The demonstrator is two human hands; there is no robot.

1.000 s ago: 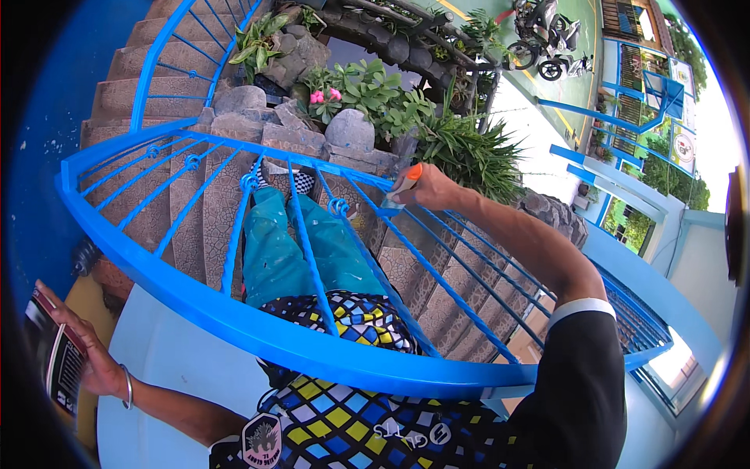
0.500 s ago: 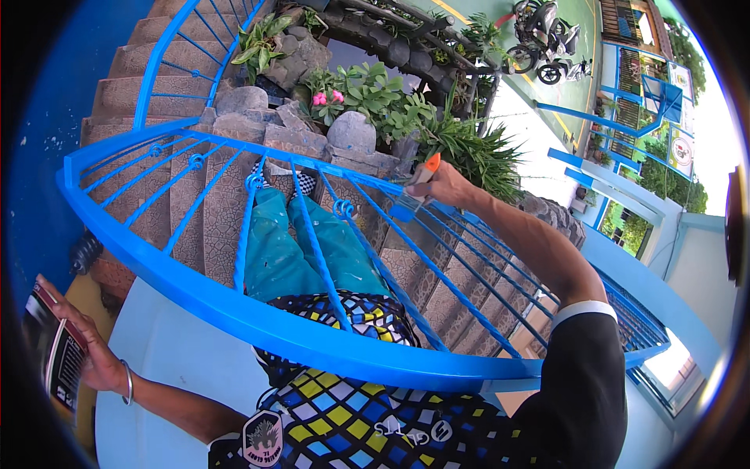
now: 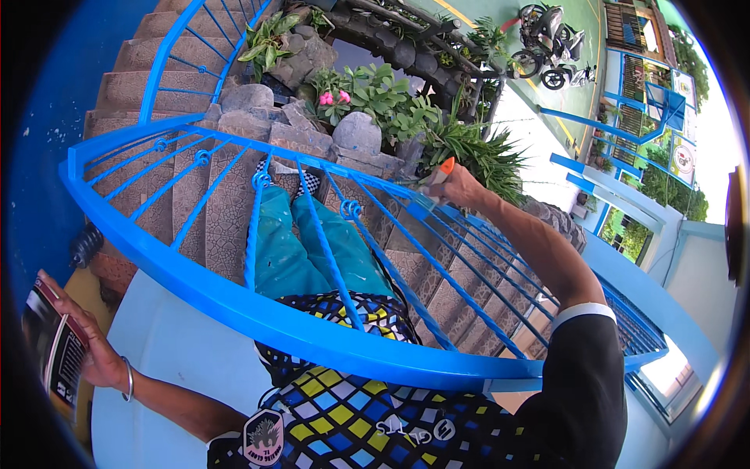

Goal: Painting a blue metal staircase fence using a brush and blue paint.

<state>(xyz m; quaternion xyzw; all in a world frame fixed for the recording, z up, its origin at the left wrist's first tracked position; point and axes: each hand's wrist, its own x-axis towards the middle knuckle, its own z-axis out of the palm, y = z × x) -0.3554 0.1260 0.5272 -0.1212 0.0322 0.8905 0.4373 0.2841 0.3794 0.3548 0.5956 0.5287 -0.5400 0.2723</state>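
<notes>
My right hand (image 3: 461,188) is closed round a paintbrush (image 3: 446,166) with an orange handle. Blue-coated bristles point down at the far lower rail of a blue metal railing (image 3: 305,338), beside its twisted bars; whether they touch it, I cannot tell. At the far left, my left hand (image 3: 98,358) grips a dark printed container (image 3: 61,344), black and dark red, partly cut off by the picture's rim. Its opening and contents are hidden. The railing's broad handrail crosses in front of my body.
Stone-patterned steps (image 3: 183,205) run beneath the railing, with a second blue railing (image 3: 160,74) beyond. Rocks (image 3: 357,133) and leafy plants (image 3: 383,98) border the stairs. A dark blue wall (image 3: 47,156) stands at left. Motorcycles (image 3: 547,47) are parked on a green court.
My right hand and the brush have shifted slightly to the right along the lower rail. The view has moved a little. My left hand still holds the container.
</notes>
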